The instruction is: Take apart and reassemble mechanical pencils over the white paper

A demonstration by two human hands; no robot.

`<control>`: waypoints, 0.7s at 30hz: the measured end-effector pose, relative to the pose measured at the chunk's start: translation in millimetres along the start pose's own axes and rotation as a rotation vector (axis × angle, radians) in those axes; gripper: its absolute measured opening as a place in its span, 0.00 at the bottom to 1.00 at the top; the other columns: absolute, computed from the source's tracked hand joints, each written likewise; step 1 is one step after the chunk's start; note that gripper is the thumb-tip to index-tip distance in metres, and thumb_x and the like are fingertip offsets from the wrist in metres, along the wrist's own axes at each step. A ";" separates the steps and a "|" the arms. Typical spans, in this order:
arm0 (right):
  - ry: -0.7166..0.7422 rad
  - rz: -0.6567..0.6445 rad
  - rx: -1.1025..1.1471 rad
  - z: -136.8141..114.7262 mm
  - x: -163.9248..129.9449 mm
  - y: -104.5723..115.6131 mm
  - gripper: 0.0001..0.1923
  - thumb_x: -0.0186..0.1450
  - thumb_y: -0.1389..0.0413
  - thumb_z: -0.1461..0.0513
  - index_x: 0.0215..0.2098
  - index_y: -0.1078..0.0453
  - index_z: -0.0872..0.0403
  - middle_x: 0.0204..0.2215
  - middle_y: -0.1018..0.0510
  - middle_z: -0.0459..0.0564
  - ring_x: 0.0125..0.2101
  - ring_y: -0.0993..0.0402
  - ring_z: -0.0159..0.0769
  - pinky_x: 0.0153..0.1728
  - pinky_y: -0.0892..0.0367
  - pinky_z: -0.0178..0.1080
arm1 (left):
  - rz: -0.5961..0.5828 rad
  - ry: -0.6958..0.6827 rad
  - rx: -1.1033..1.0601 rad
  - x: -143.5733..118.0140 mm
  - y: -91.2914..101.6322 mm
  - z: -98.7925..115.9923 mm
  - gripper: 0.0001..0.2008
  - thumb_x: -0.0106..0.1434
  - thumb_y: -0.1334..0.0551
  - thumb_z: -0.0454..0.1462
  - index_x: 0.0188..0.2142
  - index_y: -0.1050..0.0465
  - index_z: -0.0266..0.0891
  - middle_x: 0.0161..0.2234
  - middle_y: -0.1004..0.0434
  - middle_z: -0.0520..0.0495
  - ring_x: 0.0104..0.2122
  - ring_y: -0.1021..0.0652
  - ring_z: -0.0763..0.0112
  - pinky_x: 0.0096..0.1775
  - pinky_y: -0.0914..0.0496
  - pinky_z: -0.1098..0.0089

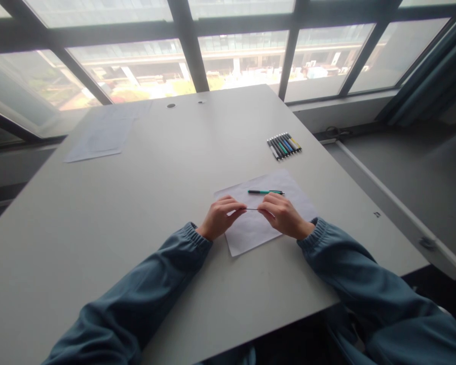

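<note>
Over a white sheet of paper (247,238), both hands pinch one thin dark rod (252,209), which runs level between the fingertips. My left hand (222,215) is closed on its left end, and my right hand (283,213) on its right end. Only the short stretch between the fingers shows; the frame does not tell whether it is a pen refill or a pencil lead. Just beyond the fingers, a green and black pen (264,192) lies across the paper, its right end close to my right hand.
Several pens (284,146) with black, green, blue and yellow parts lie in a row at the right. More paper sheets (99,134) rest at the far left of the white table (167,177). Windows (243,56) stand behind it, and the table's right edge slopes toward me.
</note>
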State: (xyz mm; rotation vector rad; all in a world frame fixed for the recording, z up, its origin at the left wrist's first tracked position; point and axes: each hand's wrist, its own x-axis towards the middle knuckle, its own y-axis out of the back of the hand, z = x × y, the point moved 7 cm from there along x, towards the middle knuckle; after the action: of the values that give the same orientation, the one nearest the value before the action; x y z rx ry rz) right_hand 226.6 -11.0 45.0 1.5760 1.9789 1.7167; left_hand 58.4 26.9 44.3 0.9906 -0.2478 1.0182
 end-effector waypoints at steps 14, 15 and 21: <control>-0.309 0.209 -0.073 53.6 -8.2 21.7 0.13 0.71 0.47 0.63 0.51 0.25 0.53 0.42 0.21 0.57 0.45 0.30 0.49 0.47 0.32 0.52 | 0.073 0.028 0.056 0.1 5.9 -6.5 0.06 0.68 0.35 0.37 0.36 0.20 0.41 0.31 0.18 0.47 0.32 0.23 0.68 0.39 0.26 0.65; -0.337 0.176 -0.106 60.9 -9.5 18.2 0.13 0.71 0.46 0.63 0.52 0.25 0.53 0.43 0.21 0.57 0.45 0.30 0.51 0.48 0.32 0.53 | 0.071 0.024 0.057 0.2 5.9 -6.3 0.05 0.68 0.35 0.37 0.36 0.20 0.41 0.31 0.18 0.47 0.32 0.23 0.69 0.39 0.26 0.65; -0.405 0.030 -0.169 78.4 -12.4 -0.7 0.08 0.67 0.40 0.64 0.45 0.22 0.51 0.44 0.21 0.56 0.46 0.31 0.52 0.44 0.34 0.53 | 0.071 0.031 0.064 0.1 6.0 -6.1 0.06 0.68 0.36 0.38 0.35 0.20 0.41 0.31 0.18 0.47 0.32 0.23 0.68 0.39 0.26 0.65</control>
State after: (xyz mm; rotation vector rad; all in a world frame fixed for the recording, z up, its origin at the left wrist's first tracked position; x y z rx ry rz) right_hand 281.5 33.7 9.3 1.7317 1.5832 1.3900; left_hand 52.1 32.8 44.4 1.0287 -0.2274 1.1105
